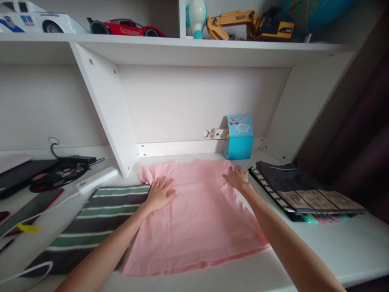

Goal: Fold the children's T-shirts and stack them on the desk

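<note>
A pink short-sleeved shirt (194, 219) lies spread on the white desk, its hem toward me and its collar end at the back. My left hand (160, 192) rests open on the shirt's upper left part, near the sleeve, fingers spread. On the upper right edge of the shirt, my right hand (237, 177) lies open with its fingers apart. To the left, a striped green and dark grey garment (94, 219) lies flat, partly behind my left forearm. At the right stands a stack of folded clothes (291, 182) with a dark printed shirt on top.
A blue desk calendar (240, 142) stands behind the shirt beside a power strip (219, 134). Cables (67, 168), a white bar-shaped device (97, 179) and a red-edged tablet-like object (33, 211) lie at left. Above hangs a shelf (194, 46) with toy vehicles.
</note>
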`<state>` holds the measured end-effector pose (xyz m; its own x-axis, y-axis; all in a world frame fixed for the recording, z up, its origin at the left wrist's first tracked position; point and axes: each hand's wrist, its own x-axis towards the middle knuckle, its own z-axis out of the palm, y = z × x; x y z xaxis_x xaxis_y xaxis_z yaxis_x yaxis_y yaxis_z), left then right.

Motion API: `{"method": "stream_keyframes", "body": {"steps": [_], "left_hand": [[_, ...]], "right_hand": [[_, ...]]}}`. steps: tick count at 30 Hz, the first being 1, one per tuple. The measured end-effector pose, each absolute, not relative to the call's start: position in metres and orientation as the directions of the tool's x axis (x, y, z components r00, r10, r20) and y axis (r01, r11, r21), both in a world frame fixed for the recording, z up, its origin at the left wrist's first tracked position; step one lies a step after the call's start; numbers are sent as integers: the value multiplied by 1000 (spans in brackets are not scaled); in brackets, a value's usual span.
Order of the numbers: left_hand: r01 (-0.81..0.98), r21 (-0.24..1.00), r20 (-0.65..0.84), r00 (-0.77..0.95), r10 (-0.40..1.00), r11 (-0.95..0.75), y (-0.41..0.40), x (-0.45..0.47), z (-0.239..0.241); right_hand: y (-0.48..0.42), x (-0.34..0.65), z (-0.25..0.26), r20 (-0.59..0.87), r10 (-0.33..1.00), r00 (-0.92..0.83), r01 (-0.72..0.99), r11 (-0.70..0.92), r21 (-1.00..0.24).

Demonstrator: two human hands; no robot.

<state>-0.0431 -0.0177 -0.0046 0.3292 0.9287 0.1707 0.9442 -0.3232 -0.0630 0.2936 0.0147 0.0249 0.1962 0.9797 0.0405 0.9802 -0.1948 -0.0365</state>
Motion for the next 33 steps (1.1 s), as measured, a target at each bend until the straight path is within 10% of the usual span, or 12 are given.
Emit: {"method": "stream_keyframes", "body": {"steps": [6,21,33], "left_hand": [[944,-24,116,330,937,-330,-16,-42,3],[915,311,101,-301,948,257,60,-128,23],[715,670,96,-350,932,199,68,-124,15]], "right_hand": [[14,240,1,10,995,-101,991,101,-86],[10,289,-25,77,997,-24,999,27,-39],[-26,252,33,83,992,-100,993,105,-47]]}}
